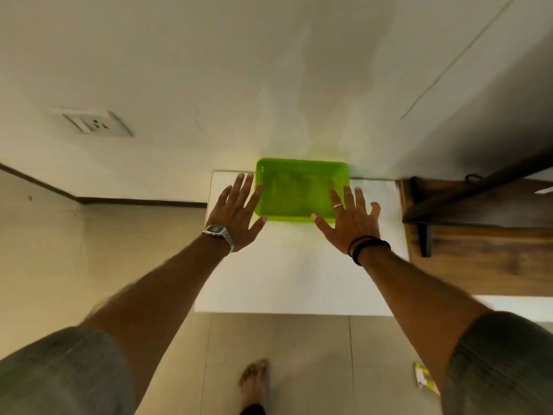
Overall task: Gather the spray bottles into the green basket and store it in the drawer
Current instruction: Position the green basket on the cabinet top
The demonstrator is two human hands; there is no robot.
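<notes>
A bright green basket (pixel 299 190) stands on a white surface (pixel 293 274), pushed back against the wall. It looks blurred and I cannot tell what lies inside. No spray bottle is in view. My left hand (pixel 239 208), with a metal watch on the wrist, hovers with fingers spread at the basket's left edge. My right hand (pixel 348 218), with a ring and dark wristbands, is spread over the basket's near right corner. Neither hand holds anything.
A dark wooden shelf (pixel 478 235) stands right of the white surface. A wall socket (pixel 95 122) sits on the wall at upper left. Tiled floor lies below, with my bare foot (pixel 254 384) and a yellow-and-white packet (pixel 425 378).
</notes>
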